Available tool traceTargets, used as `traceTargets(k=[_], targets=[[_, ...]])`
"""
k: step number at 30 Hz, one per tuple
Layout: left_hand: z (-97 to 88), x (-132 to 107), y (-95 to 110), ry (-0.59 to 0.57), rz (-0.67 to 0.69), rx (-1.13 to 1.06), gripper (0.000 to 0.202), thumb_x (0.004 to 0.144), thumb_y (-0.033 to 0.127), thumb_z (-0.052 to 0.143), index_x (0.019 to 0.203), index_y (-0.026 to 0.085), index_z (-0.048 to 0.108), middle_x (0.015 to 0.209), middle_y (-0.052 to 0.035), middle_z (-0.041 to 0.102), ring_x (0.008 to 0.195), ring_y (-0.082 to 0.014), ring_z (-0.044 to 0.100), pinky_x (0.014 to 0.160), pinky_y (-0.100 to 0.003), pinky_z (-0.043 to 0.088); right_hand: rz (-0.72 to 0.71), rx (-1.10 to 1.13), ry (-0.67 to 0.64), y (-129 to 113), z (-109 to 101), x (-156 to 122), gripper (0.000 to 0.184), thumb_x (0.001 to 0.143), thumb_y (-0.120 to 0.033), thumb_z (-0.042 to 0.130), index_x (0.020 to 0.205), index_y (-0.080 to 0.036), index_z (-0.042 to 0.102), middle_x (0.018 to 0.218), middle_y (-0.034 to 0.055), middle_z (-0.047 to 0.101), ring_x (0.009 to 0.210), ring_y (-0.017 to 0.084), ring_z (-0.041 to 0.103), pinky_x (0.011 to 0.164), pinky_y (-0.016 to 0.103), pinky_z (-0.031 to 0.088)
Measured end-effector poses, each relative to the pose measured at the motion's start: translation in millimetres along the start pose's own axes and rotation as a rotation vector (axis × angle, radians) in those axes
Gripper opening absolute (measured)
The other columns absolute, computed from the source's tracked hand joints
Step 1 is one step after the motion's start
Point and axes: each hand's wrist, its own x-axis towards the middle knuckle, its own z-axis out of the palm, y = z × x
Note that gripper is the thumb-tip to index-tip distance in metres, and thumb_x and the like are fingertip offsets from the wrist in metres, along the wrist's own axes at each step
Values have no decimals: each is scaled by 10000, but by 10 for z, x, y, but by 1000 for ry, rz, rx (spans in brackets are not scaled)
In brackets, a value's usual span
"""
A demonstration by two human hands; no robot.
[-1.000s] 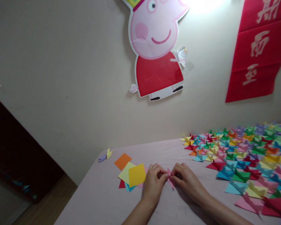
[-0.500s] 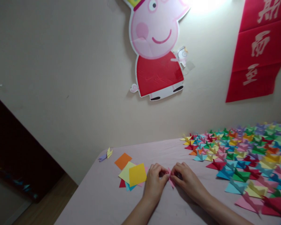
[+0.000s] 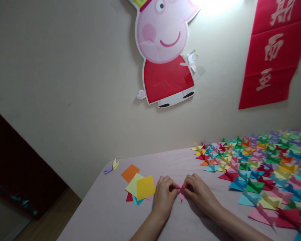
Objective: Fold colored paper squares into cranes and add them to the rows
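Pinching a small pink folded paper [image 3: 181, 196] between thumb and forefinger, the left hand [image 3: 163, 194] and the right hand [image 3: 197, 189] meet at the lower centre of the frame. The paper lies between the two sets of fingertips, just right of the left hand and just left of the right one, its points showing above and below the grip. Both hands are clamped on it, thumbs nearly touching; the other fingers curl inward, and what they do underneath cannot be told.

Just left of the left hand, loose paper squares overlap on the pale pink cloth [image 3: 97, 214], a yellow square [image 3: 145, 188] on top and an orange square [image 3: 130, 173] at the upper left of the group. Farther left, near the cloth's corner, sits a pale yellow folded piece [image 3: 115, 164] beside a purple one [image 3: 108, 170]. Rows of many-coloured folded paper birds [image 3: 255, 186] fill the lower right.
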Motion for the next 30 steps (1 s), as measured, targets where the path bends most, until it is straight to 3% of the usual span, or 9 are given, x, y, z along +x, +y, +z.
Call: traceTargets(k=[14, 21, 27, 30], targets=[[-9, 7, 8, 2, 3, -20, 146, 819, 93, 607, 731, 205, 636, 826, -10, 626, 885, -211, 543, 784, -317, 399, -23, -37, 35, 23, 16, -4, 152, 822, -203, 613, 674, -223, 592, 758, 29, 652, 814, 236, 551, 750, 340, 409], [-28, -22, 29, 85, 22, -166, 165, 829, 82, 541, 913, 214, 592, 940, -8, 610, 885, -178, 563, 792, -283, 426, 49, 206, 139, 53, -7, 14, 167, 834, -297, 539, 679, -236, 560, 748, 30, 628, 779, 233, 563, 721, 341, 426], [7, -88, 168, -77, 35, -311, 150, 837, 143, 583, 934, 222, 665, 933, -8, 657, 867, -178, 580, 779, -271, 429, 80, 362, 237, 79, -12, 36, 207, 843, -391, 516, 710, -241, 566, 731, 19, 607, 734, 226, 563, 686, 336, 428], [43, -92, 159, -76, -3, -333, 88, 815, 168, 617, 845, 209, 688, 860, -6, 651, 817, -176, 568, 747, -268, 418, 66, 382, 260, 92, 1, 36, 190, 839, -379, 531, 712, -242, 571, 740, 15, 611, 732, 220, 567, 685, 330, 429]])
